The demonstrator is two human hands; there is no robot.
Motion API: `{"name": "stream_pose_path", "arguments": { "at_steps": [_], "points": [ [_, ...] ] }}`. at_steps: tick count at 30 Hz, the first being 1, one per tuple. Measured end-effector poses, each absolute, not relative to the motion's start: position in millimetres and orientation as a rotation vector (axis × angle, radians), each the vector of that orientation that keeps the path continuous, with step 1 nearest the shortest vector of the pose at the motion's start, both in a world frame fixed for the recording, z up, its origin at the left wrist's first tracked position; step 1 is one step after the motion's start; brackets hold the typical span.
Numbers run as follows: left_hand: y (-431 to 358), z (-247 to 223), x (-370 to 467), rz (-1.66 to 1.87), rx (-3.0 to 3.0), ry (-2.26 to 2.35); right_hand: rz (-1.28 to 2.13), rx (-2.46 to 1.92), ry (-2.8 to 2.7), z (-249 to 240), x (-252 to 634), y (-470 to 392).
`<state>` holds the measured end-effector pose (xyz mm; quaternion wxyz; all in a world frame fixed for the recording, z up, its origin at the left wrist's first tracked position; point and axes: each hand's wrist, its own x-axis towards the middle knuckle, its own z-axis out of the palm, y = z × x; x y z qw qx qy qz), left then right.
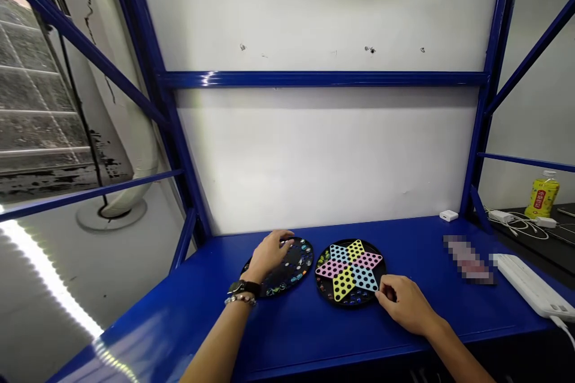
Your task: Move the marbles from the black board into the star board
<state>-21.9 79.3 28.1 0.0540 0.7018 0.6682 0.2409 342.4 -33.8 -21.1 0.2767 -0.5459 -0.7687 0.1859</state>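
Note:
My left hand [268, 254], with a dark watch and a beaded bracelet at the wrist, hovers over the left side of a round black tray [275, 291]. Its fingers reach forward, and the thumb stands apart from them. Glass marbles [297, 278] in several colours lie mostly around that tray's border. To the right lies a round black Chinese checkers board [383, 251] with a pink, yellow and blue star full of holes. Marbles also sit in the pockets around the star. My right hand [404, 302] is at the board's lower right rim, fingers curled and pinched; what they hold is hidden.
Both round pieces lie on a blue tabletop [350, 341] inside a blue metal frame [323, 79]. A blurred object [469, 260], a white power strip [530, 284] and a small white box [448, 215] are on the right. Beyond stand a yellow bottle [542, 194] and white cables [516, 227].

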Motion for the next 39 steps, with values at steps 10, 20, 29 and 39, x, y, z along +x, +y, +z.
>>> {"name": "stream_pose_path", "arguments": {
  "at_steps": [10,20,29,39],
  "points": [
    [96,11,-81,0.496,2.164,2.17,0.495,-1.465,-2.052,-21,342,-34],
    [114,12,-67,0.349,2.117,2.3,0.506,-1.471,-2.052,-19,341,-34],
    [54,44,-1,0.541,2.261,1.635,0.505,-1.465,-2.053,-20,342,-34],
    [26,30,50,0.484,2.341,1.198,0.486,-1.472,-2.062,-25,343,-33]
  ]
}}
